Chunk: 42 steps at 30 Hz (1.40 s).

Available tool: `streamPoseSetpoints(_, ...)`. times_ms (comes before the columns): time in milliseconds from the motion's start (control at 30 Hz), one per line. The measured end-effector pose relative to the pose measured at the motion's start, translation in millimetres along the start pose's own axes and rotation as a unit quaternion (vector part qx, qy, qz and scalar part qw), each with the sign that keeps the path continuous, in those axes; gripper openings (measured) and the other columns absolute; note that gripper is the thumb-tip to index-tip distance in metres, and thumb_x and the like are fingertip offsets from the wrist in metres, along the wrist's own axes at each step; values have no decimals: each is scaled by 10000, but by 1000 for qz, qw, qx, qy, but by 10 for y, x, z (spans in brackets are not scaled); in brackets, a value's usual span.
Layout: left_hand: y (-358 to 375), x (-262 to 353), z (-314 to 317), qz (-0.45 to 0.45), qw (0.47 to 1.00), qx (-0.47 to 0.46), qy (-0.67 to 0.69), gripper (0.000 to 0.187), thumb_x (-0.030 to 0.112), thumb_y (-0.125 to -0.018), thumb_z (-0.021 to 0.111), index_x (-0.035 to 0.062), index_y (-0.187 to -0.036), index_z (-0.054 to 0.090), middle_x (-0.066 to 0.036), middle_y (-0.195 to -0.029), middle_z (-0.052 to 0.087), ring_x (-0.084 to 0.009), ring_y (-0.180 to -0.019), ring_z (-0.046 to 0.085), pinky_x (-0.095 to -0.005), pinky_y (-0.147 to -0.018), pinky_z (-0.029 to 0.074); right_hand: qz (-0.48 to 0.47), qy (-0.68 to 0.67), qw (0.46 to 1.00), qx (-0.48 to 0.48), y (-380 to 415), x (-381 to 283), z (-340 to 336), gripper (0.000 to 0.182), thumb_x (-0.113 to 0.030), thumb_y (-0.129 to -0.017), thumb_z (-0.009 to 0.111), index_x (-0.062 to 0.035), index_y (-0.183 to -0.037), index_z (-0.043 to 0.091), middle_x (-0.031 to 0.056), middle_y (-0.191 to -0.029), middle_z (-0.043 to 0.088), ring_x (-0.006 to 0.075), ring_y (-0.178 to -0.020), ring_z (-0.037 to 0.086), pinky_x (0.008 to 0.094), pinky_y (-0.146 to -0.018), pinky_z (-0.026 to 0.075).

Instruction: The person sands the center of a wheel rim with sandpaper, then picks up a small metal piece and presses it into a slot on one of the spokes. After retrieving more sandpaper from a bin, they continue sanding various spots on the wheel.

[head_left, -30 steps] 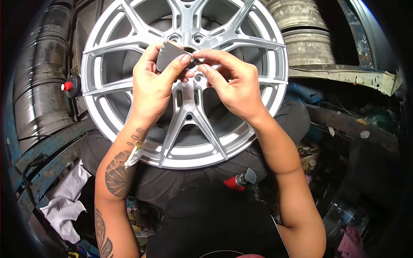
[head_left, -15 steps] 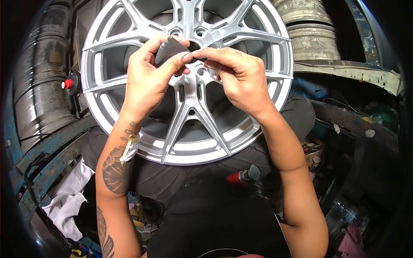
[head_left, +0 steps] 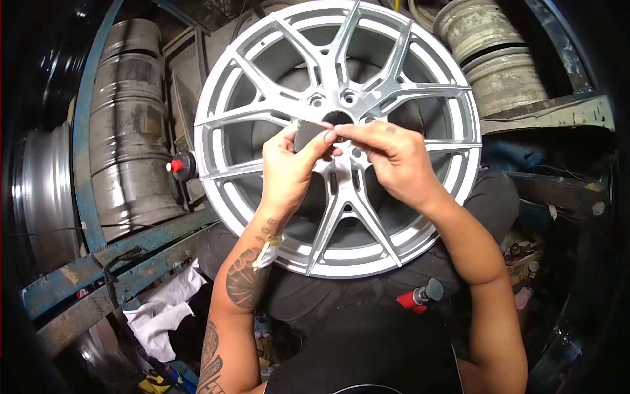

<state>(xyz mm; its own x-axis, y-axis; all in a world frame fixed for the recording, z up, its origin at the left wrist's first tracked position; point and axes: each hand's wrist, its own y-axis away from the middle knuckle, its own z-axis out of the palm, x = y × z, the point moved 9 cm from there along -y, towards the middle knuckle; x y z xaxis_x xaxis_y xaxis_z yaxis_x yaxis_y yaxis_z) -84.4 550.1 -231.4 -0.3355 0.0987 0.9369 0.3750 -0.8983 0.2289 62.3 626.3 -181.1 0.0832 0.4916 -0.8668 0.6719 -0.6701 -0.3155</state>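
A silver multi-spoke car wheel rim (head_left: 327,231) lies face up across the person's dark-clothed legs. Over its hub, my left hand (head_left: 287,169) pinches a small dark grey sheet of sandpaper (head_left: 307,135) between thumb and fingers. My right hand (head_left: 401,157) is closed too, its thumb and forefinger meeting the right edge of that sheet beside my left thumb. The right fingertips partly hide the edge they grip. Both hands partly cover the hub and the lug holes.
Stacked worn rims (head_left: 128,131) stand at the left, with more rims (head_left: 508,82) at upper right. A dark round object with a red cap (head_left: 184,165) sits beside the wheel. Below are a red-and-grey tool (head_left: 419,297), a white cloth (head_left: 161,312) and a blue metal frame (head_left: 121,253).
The camera view has swung, so the wheel, hands and surroundings appear farther right and lower. Both hands keep hold of the sandpaper over the hub.
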Motion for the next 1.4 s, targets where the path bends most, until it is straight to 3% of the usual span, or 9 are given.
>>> streamPoseSetpoints(200, -26, -42, 48, -19, 999, -45, -22, 234, 162, -961, 756, -32, -1085, 717, -95, -934, 754, -152, -825, 725, -271, -746, 554, 8, 13, 1000, -12, 6, -10, -12, 292, 23, -890, 643, -87, -1140, 746, 135, -974, 750, 320, -877, 731, 378, -768, 575)
streamPoseSetpoints(467, -38, 6, 58, 7, 993, -68, -96, 182, 127, -954, 755, -35, -1037, 740, -75, -902, 749, -133, -809, 719, -251, -741, 562, -18, 50, 998, -23, 20, -23, -41, 440, 83, -783, 582, -106, -1145, 747, 112, -989, 756, 308, -876, 732, 385, -744, 583)
streamPoseSetpoints(767, -20, -111, 68, -55, 981, -110, -150, 186, 141, -947, 759, -34, -1007, 742, -66, -853, 747, -105, -799, 689, -252, -750, 549, -3, 120, 989, -87, 79, -104, -15, 256, -15, -889, 652, -76, -1132, 708, 133, -898, 725, 328, -838, 717, 405, -703, 557)
streamPoseSetpoints(933, 278, 59, 266, -41, 956, -150, -249, 183, 43, -937, 731, -56, -1087, 695, -108, -969, 748, -129, -872, 702, -278, -815, 564, 52, 173, 971, -158, 212, -545, -142, 279, -72, -901, 644, -92, -1179, 661, 105, -912, 693, 321, -829, 705, 426, -667, 547)
streamPoseSetpoints(967, 339, 121, 251, 39, 953, -160, -253, 197, 11, -931, 715, -70, -1108, 685, -129, -994, 745, -161, -907, 718, -297, -832, 582, 25, 175, 970, -167, 263, -651, -153, 380, -71, -862, 661, -69, -1240, 621, 118, -955, 690, 315, -856, 711, 423, -662, 551)
streamPoseSetpoints(1133, 557, 245, -2, 108, 982, -149, -32, 215, 82, -886, 761, -31, -1035, 654, -115, -934, 706, -181, -838, 678, -339, -771, 570, 68, -92, 987, -117, 442, -984, -206, 283, -68, -867, 636, 100, -1094, 623, 187, -1022, 648, 329, -767, 695, 407, -637, 592)
streamPoseSetpoints(1233, 544, 349, -116, 132, 978, -159, 1, 221, 126, -871, 778, 1, -974, 627, -95, -876, 680, -182, -780, 653, -353, -743, 556, 139, -408, 869, -241, 485, -883, -123, 310, -80, -879, 613, 37, -1166, 589, 256, -1114, 622, 370, -893, 689, 415, -732, 571)
streamPoseSetpoints(1300, 548, 416, -178, 147, 975, -164, 9, 235, 155, -861, 789, 22, -933, 608, -82, -838, 662, -183, -740, 635, -362, -724, 546, 135, -486, 828, -245, 448, -915, -204, 316, -89, -876, 607, 31, -1165, 564, 284, -1142, 610, 380, -935, 682, 416, -760, 560)
streamPoseSetpoints(1400, 559, 461, -240, 157, 972, -176, 13, 269, 198, -846, 806, 54, -872, 581, -63, -780, 636, -185, -682, 610, -376, -696, 531, 87, -361, 928, 38, 497, -1025, -326, 313, -42, -872, 603, 42, -1171, 571, 211, -1087, 621, 330, -810, 660, 400, -684, 539)
